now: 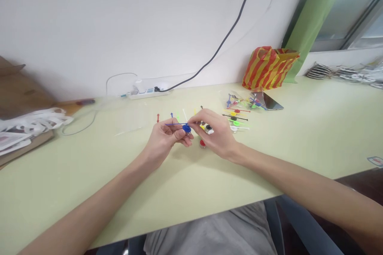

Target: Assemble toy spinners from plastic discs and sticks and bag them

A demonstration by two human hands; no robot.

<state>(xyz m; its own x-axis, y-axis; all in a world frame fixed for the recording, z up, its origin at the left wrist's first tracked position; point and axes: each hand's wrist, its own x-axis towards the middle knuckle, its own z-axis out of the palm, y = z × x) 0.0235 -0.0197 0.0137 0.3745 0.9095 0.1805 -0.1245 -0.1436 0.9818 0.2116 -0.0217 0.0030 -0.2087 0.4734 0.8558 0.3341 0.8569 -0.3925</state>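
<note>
My left hand (pixel 164 137) grips a small blue disc (pixel 186 128), which has a clear part under it, between thumb and fingers. My right hand (pixel 216 132) is closed in a pinch at the disc's upper side. A thin blue arrow-like rod (pixel 176 124) crosses above the disc and reaches over my left fingers; the right fingertips hide its right end. Just beyond my hands, a red arrow (pixel 158 118), a blue arrow (pixel 172 115) and a white rod (pixel 184 114) lie on the table. A red disc (pixel 202 143) and a black disc (pixel 208 127) are beside my right hand.
Right of my hands lie several coloured spinners (pixel 235 118), with more in a clear bag (pixel 232 99). Behind them are a phone (pixel 271 101) and a striped bag (pixel 269 69). A power strip (pixel 149 92) stands by the wall; white straps (pixel 36 121) lie left.
</note>
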